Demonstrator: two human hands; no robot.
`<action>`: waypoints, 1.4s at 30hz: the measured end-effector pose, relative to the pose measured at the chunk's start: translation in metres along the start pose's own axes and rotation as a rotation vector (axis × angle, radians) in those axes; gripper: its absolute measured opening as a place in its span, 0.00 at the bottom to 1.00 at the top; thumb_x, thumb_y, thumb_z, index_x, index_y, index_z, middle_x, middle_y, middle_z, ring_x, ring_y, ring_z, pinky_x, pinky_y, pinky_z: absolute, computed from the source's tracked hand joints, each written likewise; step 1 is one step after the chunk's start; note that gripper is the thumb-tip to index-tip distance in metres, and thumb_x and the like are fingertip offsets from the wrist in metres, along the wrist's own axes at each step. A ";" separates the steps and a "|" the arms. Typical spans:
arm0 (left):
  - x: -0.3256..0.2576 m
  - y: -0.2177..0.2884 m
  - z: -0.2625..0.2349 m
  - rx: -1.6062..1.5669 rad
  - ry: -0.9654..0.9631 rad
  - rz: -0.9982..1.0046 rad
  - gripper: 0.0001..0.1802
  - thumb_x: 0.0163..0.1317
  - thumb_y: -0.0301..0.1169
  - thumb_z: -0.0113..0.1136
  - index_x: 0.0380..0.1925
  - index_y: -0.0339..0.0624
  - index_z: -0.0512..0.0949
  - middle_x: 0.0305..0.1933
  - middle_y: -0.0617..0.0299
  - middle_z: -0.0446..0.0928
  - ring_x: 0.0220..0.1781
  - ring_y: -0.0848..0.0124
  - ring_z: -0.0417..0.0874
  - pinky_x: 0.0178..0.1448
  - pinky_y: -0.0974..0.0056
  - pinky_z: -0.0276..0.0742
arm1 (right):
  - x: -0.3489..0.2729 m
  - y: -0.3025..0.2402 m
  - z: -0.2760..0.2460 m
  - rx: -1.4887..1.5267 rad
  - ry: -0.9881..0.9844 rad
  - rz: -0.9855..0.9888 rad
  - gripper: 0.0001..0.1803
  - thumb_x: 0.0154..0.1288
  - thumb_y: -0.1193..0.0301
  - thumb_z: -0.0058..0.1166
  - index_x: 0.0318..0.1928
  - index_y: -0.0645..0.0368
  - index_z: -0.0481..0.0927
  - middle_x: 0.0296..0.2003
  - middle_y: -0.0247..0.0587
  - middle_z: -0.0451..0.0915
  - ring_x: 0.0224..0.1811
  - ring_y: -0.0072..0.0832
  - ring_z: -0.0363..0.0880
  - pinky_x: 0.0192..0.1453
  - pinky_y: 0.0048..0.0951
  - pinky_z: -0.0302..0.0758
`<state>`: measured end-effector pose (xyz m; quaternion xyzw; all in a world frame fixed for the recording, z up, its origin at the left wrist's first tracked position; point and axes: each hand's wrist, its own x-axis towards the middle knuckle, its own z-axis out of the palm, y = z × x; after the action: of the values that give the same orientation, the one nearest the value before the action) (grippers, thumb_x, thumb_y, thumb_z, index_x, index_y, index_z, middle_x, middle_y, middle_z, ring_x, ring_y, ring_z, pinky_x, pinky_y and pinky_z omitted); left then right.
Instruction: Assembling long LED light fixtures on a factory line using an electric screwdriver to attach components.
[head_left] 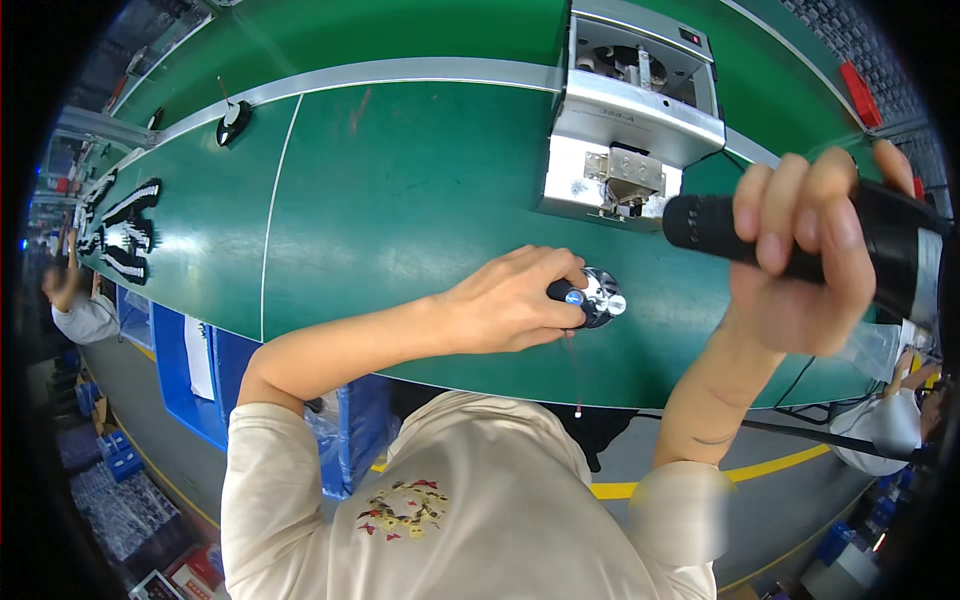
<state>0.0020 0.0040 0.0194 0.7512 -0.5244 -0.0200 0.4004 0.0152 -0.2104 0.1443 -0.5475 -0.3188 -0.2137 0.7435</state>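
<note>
My left hand (528,301) is closed round a small round black-and-silver part (601,297) on the green bench top. A thin wire (574,375) with a small pale connector hangs from under that hand past the bench's near edge. My right hand (805,235), raised to the right, wraps its fingers round a black cylindrical tool (700,223). The tool's narrower dark end points left, and its thicker body reaches toward the right edge. This hand is partly smeared by motion, but its grip shows. Both forearms come up from the lower part of the view.
Beyond my hands stands a silver metal machine (632,115). Another small round part (233,122) sits at the far left, near a group of black-and-white parts (125,235). Blue bins (185,365) stand below the bench's near edge. Other people are at both sides.
</note>
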 end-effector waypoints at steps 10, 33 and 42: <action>-0.006 -0.005 0.003 -0.045 0.129 0.009 0.09 0.48 0.30 0.73 0.31 0.48 0.84 0.46 0.59 0.75 0.56 0.54 0.79 0.54 0.52 0.79 | 0.015 0.028 0.015 -0.174 0.132 0.164 0.23 0.59 0.78 0.44 0.56 0.58 0.69 0.25 0.33 0.65 0.17 0.20 0.60 0.28 0.29 0.66; -0.008 -0.009 0.006 -0.042 0.157 0.041 0.06 0.49 0.32 0.68 0.28 0.48 0.84 0.44 0.57 0.76 0.54 0.54 0.79 0.62 0.49 0.76 | -0.055 0.014 0.044 -0.215 0.032 0.261 0.17 0.60 0.79 0.56 0.43 0.56 0.61 0.20 0.34 0.68 0.13 0.21 0.66 0.20 0.28 0.68; -0.009 -0.008 0.004 -0.012 0.131 0.053 0.07 0.49 0.32 0.69 0.30 0.48 0.83 0.47 0.56 0.76 0.54 0.53 0.79 0.62 0.49 0.76 | -0.022 0.002 0.024 -0.030 -0.056 0.132 0.24 0.60 0.77 0.49 0.57 0.54 0.64 0.20 0.29 0.63 0.15 0.19 0.63 0.23 0.26 0.65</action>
<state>0.0024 0.0102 0.0077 0.7342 -0.5167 0.0368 0.4389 -0.0049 -0.1880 0.1323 -0.5843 -0.2996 -0.1534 0.7385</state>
